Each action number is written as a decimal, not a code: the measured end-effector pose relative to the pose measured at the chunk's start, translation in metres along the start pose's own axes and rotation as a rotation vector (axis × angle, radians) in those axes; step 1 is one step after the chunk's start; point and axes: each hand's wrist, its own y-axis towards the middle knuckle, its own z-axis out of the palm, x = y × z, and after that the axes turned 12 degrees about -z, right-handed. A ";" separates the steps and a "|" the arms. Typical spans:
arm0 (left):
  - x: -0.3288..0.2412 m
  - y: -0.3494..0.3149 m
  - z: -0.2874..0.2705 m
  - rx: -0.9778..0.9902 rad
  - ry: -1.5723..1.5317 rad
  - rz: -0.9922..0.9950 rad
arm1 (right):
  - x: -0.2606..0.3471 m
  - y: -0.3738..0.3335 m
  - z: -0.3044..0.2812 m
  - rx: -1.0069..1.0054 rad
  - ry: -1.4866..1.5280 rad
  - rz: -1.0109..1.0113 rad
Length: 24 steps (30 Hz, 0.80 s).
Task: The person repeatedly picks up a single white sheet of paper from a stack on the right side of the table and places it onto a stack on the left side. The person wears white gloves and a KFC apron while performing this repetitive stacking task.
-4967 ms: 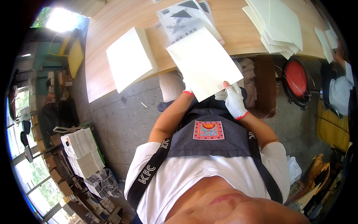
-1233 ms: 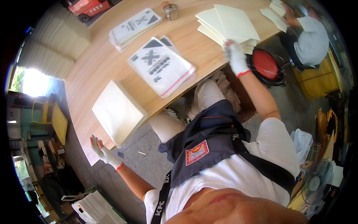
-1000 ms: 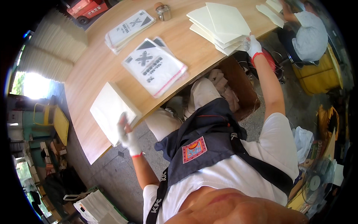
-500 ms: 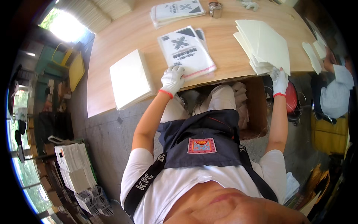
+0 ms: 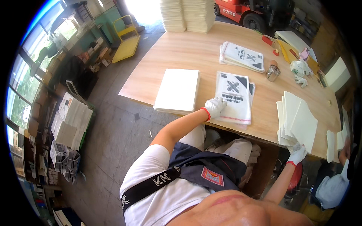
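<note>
My left hand, in a white knit glove with a red cuff, rests on the left side of a printed clear plastic bag. Its fingers lie over the bag's surface without gripping it. Another bag shows beneath, shifted to the right. Over on the right, my gloved right hand pinches the near edge of a fanned pile of cream paper sheets; the fingertips are partly hidden. To the left of the bags lies a squared stack of cream paper.
Further back lie more printed bags beside a metal-and-glass jar. Tall paper stacks stand at the far edge. White gloves lie at the right. A red forklift is behind; another person's sleeve shows at far right.
The view has swung left, so the table sits further right in the picture. Both hands keep their places, left on the bag and right at the fanned sheets.
</note>
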 end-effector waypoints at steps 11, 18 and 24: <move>0.031 -0.004 0.033 -0.264 -0.455 0.076 | 0.069 -0.147 0.010 0.438 0.193 0.527; 0.033 0.000 0.045 -0.343 -0.530 0.059 | -0.010 -0.195 -0.008 0.742 0.342 0.764; 0.022 -0.007 0.034 -0.218 -0.703 0.032 | -0.024 -0.226 -0.013 0.387 0.414 0.798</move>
